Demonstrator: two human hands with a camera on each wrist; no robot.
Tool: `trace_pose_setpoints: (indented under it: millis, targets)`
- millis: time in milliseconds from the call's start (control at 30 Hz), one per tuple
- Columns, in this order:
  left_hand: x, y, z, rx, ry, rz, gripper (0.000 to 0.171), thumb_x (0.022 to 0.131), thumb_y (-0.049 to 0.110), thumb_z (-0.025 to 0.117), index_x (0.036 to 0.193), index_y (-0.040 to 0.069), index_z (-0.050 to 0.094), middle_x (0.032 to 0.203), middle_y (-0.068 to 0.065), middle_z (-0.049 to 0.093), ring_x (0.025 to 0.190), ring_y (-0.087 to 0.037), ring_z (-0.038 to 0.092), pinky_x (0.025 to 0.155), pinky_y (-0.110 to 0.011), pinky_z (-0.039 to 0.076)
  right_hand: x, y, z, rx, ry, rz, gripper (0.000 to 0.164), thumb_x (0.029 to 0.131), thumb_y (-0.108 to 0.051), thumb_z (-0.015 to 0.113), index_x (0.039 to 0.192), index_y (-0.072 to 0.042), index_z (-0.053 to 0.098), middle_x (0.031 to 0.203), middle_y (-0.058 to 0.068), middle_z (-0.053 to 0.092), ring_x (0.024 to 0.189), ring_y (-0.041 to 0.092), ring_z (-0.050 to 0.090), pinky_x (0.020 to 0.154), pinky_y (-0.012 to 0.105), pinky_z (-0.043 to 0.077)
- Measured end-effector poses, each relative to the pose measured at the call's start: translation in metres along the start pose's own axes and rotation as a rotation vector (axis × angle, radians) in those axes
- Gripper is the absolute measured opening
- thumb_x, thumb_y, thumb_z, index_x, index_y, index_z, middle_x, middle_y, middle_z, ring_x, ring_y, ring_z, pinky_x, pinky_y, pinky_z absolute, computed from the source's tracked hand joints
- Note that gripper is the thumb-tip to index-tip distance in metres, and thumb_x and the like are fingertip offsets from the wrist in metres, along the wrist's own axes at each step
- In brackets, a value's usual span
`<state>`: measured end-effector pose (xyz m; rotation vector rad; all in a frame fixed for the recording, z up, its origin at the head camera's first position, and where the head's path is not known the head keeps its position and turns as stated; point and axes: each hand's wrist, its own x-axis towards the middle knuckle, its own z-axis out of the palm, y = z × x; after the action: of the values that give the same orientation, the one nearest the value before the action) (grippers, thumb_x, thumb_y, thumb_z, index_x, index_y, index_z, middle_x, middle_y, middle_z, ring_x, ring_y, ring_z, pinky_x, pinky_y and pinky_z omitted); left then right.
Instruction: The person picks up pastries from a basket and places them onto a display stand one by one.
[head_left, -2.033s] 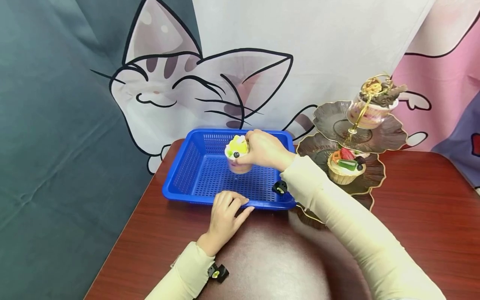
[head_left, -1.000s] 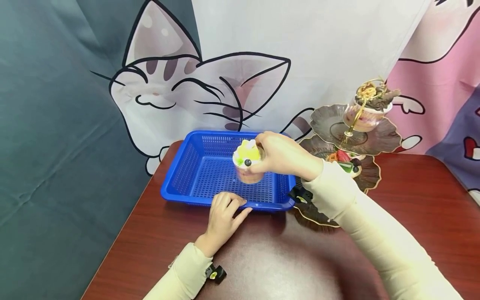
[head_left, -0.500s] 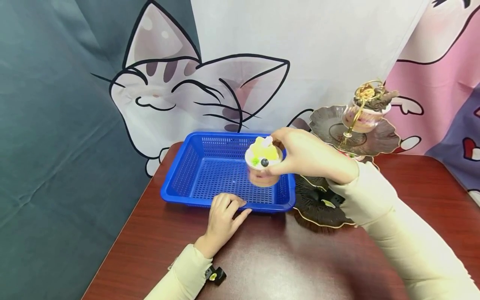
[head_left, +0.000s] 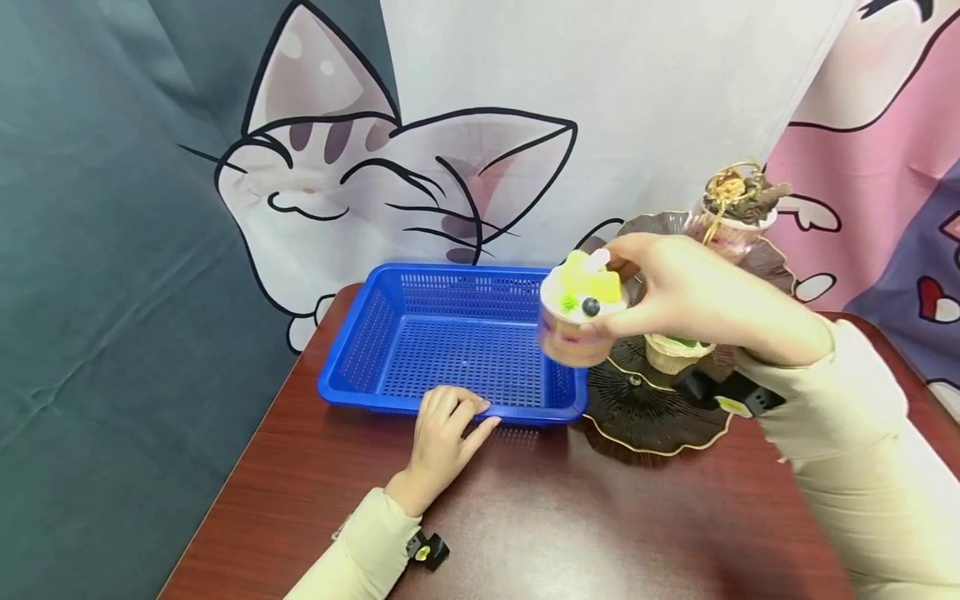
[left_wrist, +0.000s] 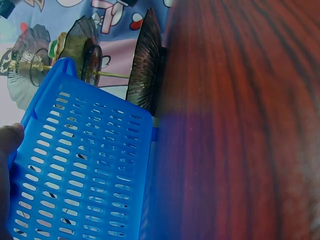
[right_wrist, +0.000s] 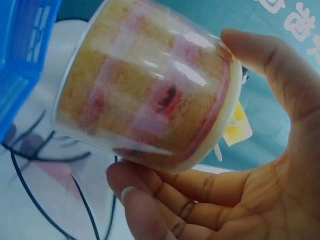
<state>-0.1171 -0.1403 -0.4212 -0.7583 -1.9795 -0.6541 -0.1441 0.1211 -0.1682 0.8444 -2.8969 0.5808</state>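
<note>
My right hand [head_left: 675, 287] holds a clear dessert cup [right_wrist: 145, 95] by its sides near the top, thumb on one side and fingers on the other. Yellow fruit pieces, white cream and a dark berry top the cup, and layers of cake and pink filling show through its wall. In the head view it hangs in front of the right end of a blue plastic basket [head_left: 465, 414]. My left hand [head_left: 442, 433] grips the basket's front rim, fingers over the edge and thumb outside. The basket's perforated wall [left_wrist: 80, 165] fills much of the left wrist view.
Right of the basket stands a tiered stand [head_left: 652, 425] of dark scalloped plates with gold edges. A chocolate-topped cup [head_left: 735, 217] sits on its top plate; a tart [head_left: 675, 354] lower down is partly hidden by my right hand. A cat-printed cloth [head_left: 337, 208] hangs behind the wooden table [head_left: 540, 508].
My right hand has lifted the dessert cup from inside the basket and carried it right and closer to me. My left hand has stayed on the rim.
</note>
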Motion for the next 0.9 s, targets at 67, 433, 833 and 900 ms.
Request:
trace_pose_setpoints:
  millis: [67,433,833,900]
  targets:
    - [0.0,0.0,0.0,-0.002,0.0,-0.001,0.032,0.093,0.039,0.059,0.083,0.008,0.063,0.085,-0.002,0.061,0.08,-0.02,0.057,0.074,-0.033,0.041,-0.004,0.007,-0.007,-0.026,0.013,0.03,0.047,0.066,-0.035,0.083,0.102,-0.012,0.064,0.089,0.0,0.068,0.078,0.015,0.057,0.067,0.029,0.044]
    - [0.0,0.0,0.001,-0.009,-0.004,-0.012,0.032,0.093,0.039,0.059,0.083,0.009,0.063,0.085,-0.002,0.061,0.08,-0.02,0.058,0.074,-0.033,0.041,-0.024,0.051,-0.039,-0.085,0.115,0.183,0.032,0.075,-0.036,0.077,0.091,-0.012,0.061,0.077,0.003,0.067,0.06,0.002,0.05,0.055,0.021,0.038]
    - [0.0,0.0,0.001,-0.02,0.008,-0.01,0.031,0.093,0.038,0.06,0.083,0.009,0.064,0.085,-0.002,0.061,0.079,-0.02,0.058,0.073,-0.033,0.041,-0.033,0.079,-0.055,-0.127,0.127,0.393,0.051,0.076,-0.049,0.075,0.097,-0.006,0.059,0.096,0.022,0.069,0.072,0.018,0.056,0.056,0.026,0.036]
    - [0.001,0.0,0.001,-0.021,0.008,-0.008,0.031,0.093,0.038,0.06,0.083,0.009,0.064,0.085,-0.002,0.061,0.079,-0.02,0.058,0.073,-0.033,0.041,-0.035,0.08,-0.054,-0.133,0.135,0.404,0.049,0.076,-0.048,0.075,0.092,-0.005,0.058,0.091,0.02,0.068,0.069,0.018,0.053,0.056,0.028,0.035]
